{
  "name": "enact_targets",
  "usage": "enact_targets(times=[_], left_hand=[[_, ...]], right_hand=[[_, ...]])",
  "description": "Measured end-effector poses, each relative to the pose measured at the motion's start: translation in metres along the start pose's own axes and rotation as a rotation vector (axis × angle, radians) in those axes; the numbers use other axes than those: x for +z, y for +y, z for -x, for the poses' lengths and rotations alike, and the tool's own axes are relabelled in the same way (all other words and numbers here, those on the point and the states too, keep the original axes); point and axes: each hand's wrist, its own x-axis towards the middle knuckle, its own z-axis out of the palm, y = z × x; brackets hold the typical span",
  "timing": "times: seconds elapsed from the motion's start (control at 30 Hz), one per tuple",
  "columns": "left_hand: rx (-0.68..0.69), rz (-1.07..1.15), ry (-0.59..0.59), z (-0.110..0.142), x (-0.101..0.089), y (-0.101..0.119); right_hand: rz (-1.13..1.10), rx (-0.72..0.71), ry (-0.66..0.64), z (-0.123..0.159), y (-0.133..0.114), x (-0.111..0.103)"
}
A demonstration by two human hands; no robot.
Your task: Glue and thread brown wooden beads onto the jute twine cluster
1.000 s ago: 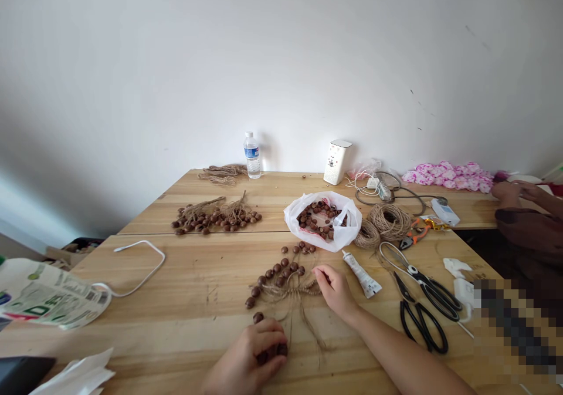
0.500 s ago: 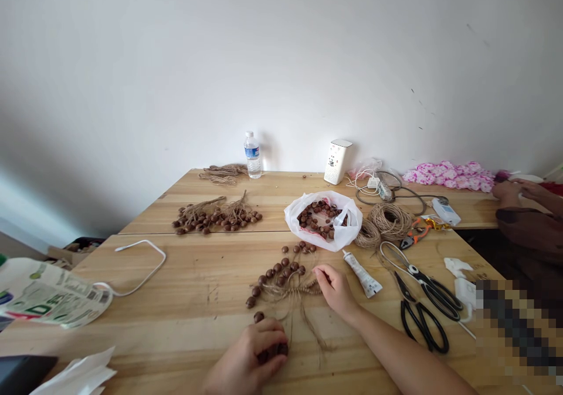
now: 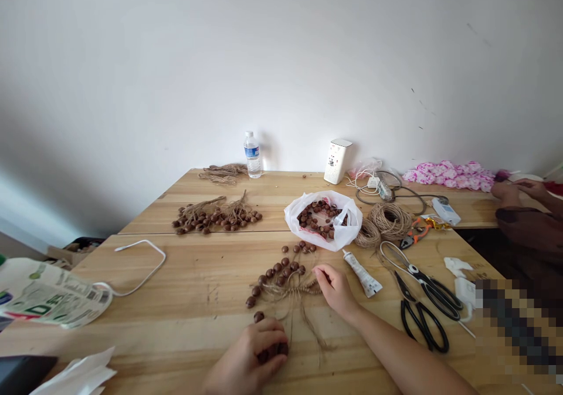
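Note:
My left hand (image 3: 250,357) rests on the wooden table (image 3: 185,289) near its front edge, fingers curled round brown nut beads (image 3: 271,353). My right hand (image 3: 336,292) lies further in, fingertips pinched on the jute twine (image 3: 294,289) of a bundle strung with brown beads (image 3: 277,272). One loose bead (image 3: 258,316) sits just above my left hand. A white plastic bag (image 3: 323,219) of the same beads lies open behind the bundle.
A glue tube (image 3: 361,273), scissors (image 3: 420,304), twine coils (image 3: 387,222) and pliers (image 3: 411,236) lie to the right. Finished bead bundles (image 3: 215,216), a water bottle (image 3: 251,155) and a white device (image 3: 337,161) stand further back. Another person's hands (image 3: 519,191) work at far right.

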Motion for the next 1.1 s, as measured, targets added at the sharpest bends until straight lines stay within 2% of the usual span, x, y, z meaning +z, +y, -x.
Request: enact_targets(times=[0.83,1.1], left_hand=[[0.005,0.017,0.007,0.0004,0.0005,-0.0009],[0.012,-0.001,0.004,-0.0008,0.0006,-0.0022]], right_hand=[[-0.001,0.011,0.002,0.0,-0.0025,-0.0011],[-0.01,0.058,0.009,0.0015,0.0032,0.0006]])
